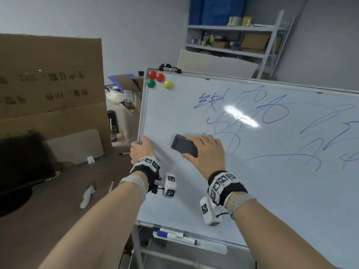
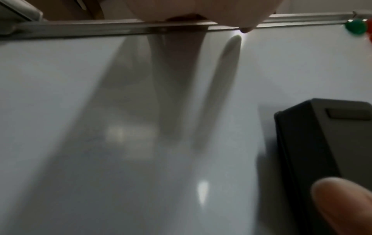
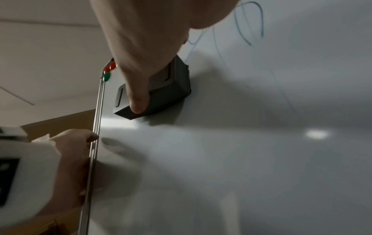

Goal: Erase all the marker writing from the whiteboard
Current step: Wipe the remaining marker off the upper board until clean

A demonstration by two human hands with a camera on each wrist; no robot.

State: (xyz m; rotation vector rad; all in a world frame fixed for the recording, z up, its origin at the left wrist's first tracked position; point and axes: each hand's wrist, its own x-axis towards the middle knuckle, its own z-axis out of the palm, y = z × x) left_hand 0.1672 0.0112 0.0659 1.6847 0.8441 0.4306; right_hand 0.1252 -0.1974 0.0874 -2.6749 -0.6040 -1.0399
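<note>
A storeroom with grey walls, metal shelving and cardboard cartons holds a whiteboard (image 1: 252, 171) on a stand, tilted across the right of the head view. Blue marker writing (image 1: 242, 113) covers its upper middle and right; the strip beside the left frame and the lower left look bare, though faint smears could be lost in the glare.

A dark eraser (image 1: 184, 146) lies flat on the board just left of the nearest strokes. The right hand (image 1: 206, 152) grips it, fingers draped over the top and thumb (image 3: 138, 101) pressed against its lower side. The left hand (image 1: 140, 150) is curled round the board's left frame, apparently steadying it.

Four round magnets (image 1: 159, 80), two red, one green and one yellow, sit in the top left corner. A blue-capped marker (image 1: 175, 237) rests in the tray below.

By my reading the job is barely begun: nearly all the writing remains, and the eraser must sweep rightward across everything.
</note>
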